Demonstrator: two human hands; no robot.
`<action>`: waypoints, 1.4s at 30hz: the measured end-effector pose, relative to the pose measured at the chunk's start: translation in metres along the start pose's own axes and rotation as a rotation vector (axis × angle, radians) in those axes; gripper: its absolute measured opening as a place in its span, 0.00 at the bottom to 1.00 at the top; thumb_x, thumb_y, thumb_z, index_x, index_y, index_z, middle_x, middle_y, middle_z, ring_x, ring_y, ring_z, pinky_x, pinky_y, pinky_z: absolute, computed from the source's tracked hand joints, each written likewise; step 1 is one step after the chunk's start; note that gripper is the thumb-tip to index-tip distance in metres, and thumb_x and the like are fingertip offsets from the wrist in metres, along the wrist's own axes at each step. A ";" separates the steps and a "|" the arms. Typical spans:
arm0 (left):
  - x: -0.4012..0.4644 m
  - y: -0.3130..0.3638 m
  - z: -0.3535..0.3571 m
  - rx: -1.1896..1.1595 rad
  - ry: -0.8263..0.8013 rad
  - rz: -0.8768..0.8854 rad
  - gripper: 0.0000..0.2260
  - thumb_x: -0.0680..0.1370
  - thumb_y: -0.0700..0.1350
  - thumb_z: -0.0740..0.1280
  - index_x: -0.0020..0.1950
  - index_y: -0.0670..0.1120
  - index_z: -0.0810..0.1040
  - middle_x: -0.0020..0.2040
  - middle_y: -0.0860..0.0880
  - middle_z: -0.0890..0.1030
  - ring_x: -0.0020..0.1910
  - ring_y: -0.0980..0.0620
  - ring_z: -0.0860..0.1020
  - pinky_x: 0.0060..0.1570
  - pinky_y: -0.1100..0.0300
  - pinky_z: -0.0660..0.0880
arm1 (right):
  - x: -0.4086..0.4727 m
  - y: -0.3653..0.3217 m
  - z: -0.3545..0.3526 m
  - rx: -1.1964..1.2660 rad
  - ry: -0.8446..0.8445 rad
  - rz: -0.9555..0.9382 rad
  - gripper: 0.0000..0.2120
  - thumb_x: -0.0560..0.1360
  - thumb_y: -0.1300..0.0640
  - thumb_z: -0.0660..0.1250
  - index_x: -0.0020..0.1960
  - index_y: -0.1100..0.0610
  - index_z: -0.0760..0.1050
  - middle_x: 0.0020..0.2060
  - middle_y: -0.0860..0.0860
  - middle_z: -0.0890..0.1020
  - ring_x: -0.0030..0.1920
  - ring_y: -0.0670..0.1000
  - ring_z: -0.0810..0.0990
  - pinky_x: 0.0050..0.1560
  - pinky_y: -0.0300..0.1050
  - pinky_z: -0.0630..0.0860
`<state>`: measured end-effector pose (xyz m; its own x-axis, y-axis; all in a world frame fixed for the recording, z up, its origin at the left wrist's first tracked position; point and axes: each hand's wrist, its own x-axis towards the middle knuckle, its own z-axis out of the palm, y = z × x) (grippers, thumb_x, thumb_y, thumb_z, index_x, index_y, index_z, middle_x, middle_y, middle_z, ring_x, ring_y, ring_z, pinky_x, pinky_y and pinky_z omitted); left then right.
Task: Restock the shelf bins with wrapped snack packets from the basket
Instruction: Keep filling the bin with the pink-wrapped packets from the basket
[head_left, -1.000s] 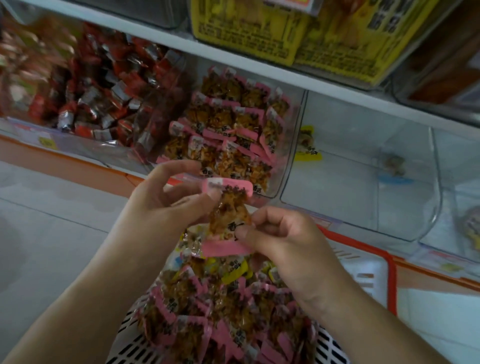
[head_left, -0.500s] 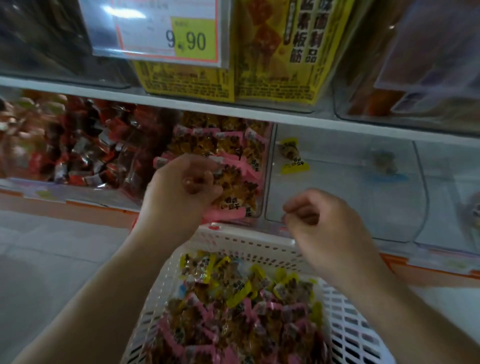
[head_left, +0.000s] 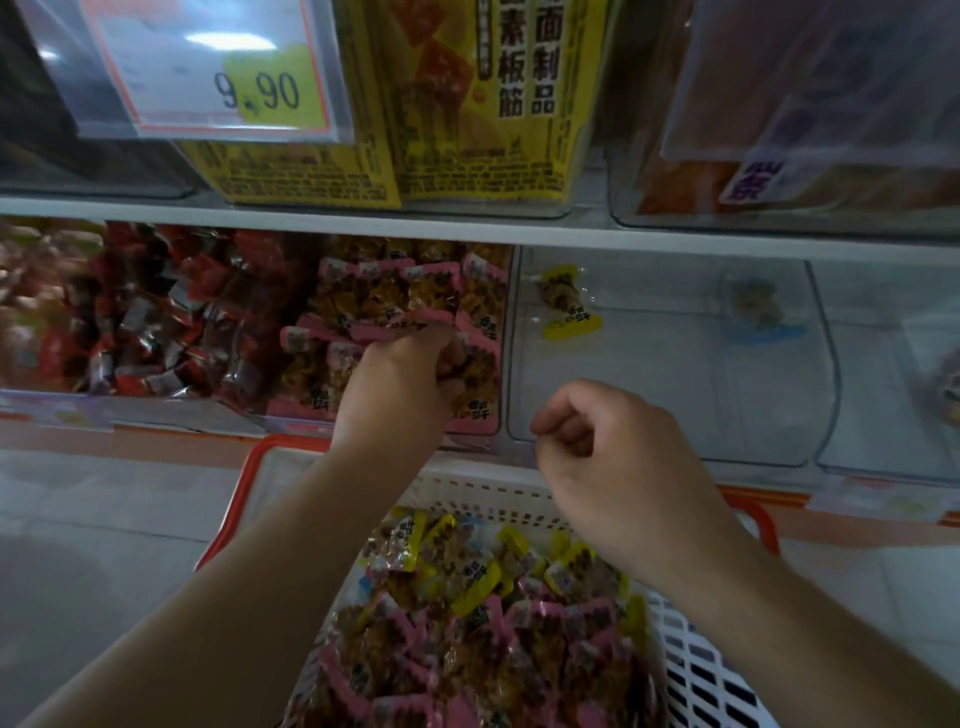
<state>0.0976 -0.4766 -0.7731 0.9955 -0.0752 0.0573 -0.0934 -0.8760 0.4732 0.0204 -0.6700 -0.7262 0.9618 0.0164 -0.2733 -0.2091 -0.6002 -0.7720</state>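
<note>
The fingers of the left hand (head_left: 400, 382) are buried among the pink-edged packets (head_left: 415, 296) in the clear middle bin (head_left: 506, 332), just left of frame centre; they curl down, but whether they pinch a packet is hidden behind the knuckles. The right hand (head_left: 618, 467) hangs right of centre with fingers curled loosely inward, holding nothing, in front of the next bin (head_left: 810, 364). That bin is mostly bare, with one yellow-edged packet (head_left: 566, 306) near its back left and a blurred shape further right. The white basket (head_left: 701, 675) of pink and yellow packets fills the bottom centre, its lower part cut off by the frame. Red packets (head_left: 150, 317) at left are blurred. A price tag (head_left: 208, 67) reading 9.90 sits upper left. Pale floor tiles (head_left: 104, 545) show lower left.
</note>
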 end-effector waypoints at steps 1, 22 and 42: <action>-0.001 0.000 0.000 0.021 0.006 0.004 0.09 0.75 0.39 0.77 0.51 0.50 0.83 0.43 0.53 0.83 0.41 0.53 0.82 0.41 0.56 0.82 | -0.001 0.000 0.001 -0.002 -0.001 0.000 0.07 0.81 0.58 0.69 0.50 0.46 0.79 0.39 0.42 0.82 0.43 0.36 0.81 0.37 0.32 0.78; -0.117 -0.039 -0.081 -0.052 0.107 -0.265 0.15 0.79 0.41 0.70 0.63 0.55 0.79 0.58 0.58 0.77 0.54 0.56 0.77 0.52 0.65 0.74 | -0.023 -0.022 0.040 -0.191 -0.253 -0.117 0.14 0.80 0.64 0.66 0.44 0.46 0.79 0.45 0.43 0.84 0.42 0.45 0.82 0.39 0.40 0.83; -0.134 -0.088 -0.098 -0.159 -0.258 -0.702 0.16 0.81 0.44 0.64 0.68 0.46 0.70 0.60 0.46 0.77 0.54 0.46 0.77 0.45 0.55 0.72 | -0.049 0.061 0.262 -0.771 -0.572 -0.415 0.17 0.74 0.53 0.77 0.60 0.49 0.76 0.59 0.45 0.78 0.62 0.54 0.77 0.64 0.50 0.75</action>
<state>-0.0291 -0.3432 -0.7363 0.7919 0.3480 -0.5017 0.5813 -0.6813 0.4449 -0.0858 -0.4974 -0.9103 0.6629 0.5931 -0.4569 0.4814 -0.8051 -0.3467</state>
